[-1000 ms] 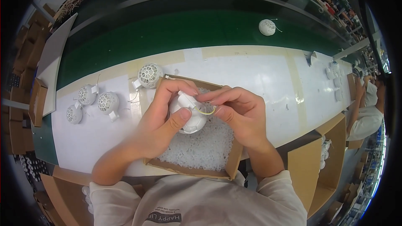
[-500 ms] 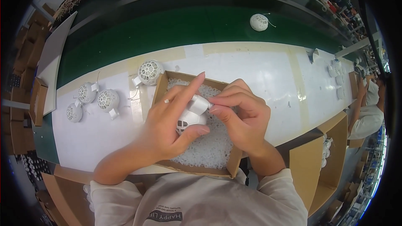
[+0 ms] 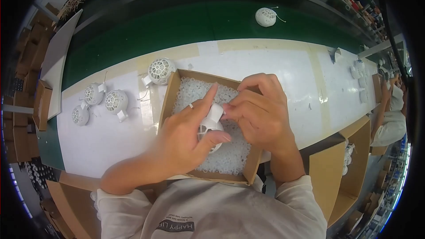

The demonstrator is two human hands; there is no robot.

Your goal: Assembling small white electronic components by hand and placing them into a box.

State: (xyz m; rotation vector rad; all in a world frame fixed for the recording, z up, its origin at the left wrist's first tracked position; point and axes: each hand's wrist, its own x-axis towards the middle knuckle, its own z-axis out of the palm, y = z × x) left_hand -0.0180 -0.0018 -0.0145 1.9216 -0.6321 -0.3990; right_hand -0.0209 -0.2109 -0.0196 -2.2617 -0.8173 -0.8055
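Note:
My left hand (image 3: 188,135) is wrapped round a white ball-shaped housing (image 3: 211,126) with a lattice shell and a short square neck. It holds the housing above a shallow cardboard tray (image 3: 167,106), the neck tilted up toward the right. With its thumb and fingers pinched together, my right hand (image 3: 261,115) touches the end of that neck. Whatever sits between those fingertips is too small and covered to make out. Many small clear plastic rings (image 3: 230,159) fill the tray beneath both hands.
Several similar white lattice balls (image 3: 116,102) lie on the white worktop (image 3: 106,146) to the left. Another ball (image 3: 266,17) rides the green belt (image 3: 177,28) beyond. Open cardboard boxes (image 3: 325,181) flank me. Other people (image 3: 389,115) work at the right and far side.
My right hand has turned and risen slightly, still pinching at the neck's end. The housing has shifted a little right. On the belt, the white ball has moved left.

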